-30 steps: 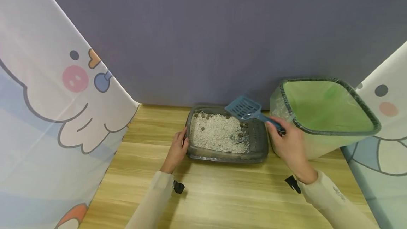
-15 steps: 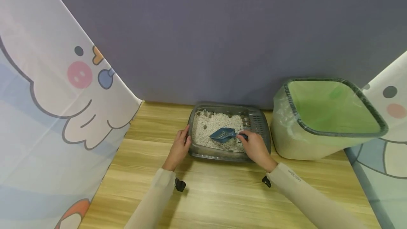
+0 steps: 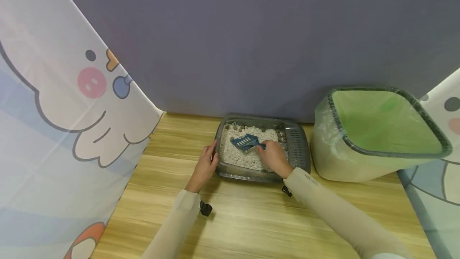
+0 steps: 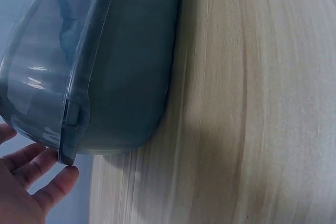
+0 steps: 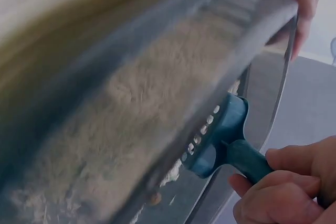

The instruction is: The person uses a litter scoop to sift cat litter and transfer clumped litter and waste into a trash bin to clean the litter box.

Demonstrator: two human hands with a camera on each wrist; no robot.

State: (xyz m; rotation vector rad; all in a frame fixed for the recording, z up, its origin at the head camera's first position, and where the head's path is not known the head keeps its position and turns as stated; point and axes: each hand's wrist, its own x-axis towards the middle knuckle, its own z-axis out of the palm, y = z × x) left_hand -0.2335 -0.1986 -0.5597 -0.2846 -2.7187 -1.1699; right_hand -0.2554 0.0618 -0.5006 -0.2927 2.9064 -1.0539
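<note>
In the head view a grey litter box [image 3: 248, 176] holds pale litter [image 3: 231, 156], with several brown clumps [image 3: 282, 136] along its back and right. My right hand [image 3: 274, 158] grips the handle of a blue slotted litter scoop [image 3: 242, 142], whose head lies over the litter left of the middle. Up close in the right wrist view, my curled fingers [image 5: 283, 198] wrap the scoop handle, and the thumb lies along it. My left hand [image 3: 204, 168] touches the left side of the box. The left wrist view shows its fingers [image 4: 34, 167] spread against the rim.
To the right of the box stands a bin [image 3: 334, 163] lined with a pale green bag, its rim higher than the box. A grey wall [image 3: 230, 51] rises behind the wooden table [image 3: 248, 219]. Patterned cloth panels [image 3: 46, 139] flank both sides.
My right hand has brought the scoop from above the box's right end down to the litter, then left and slightly back. My left hand stays at the box's left side.
</note>
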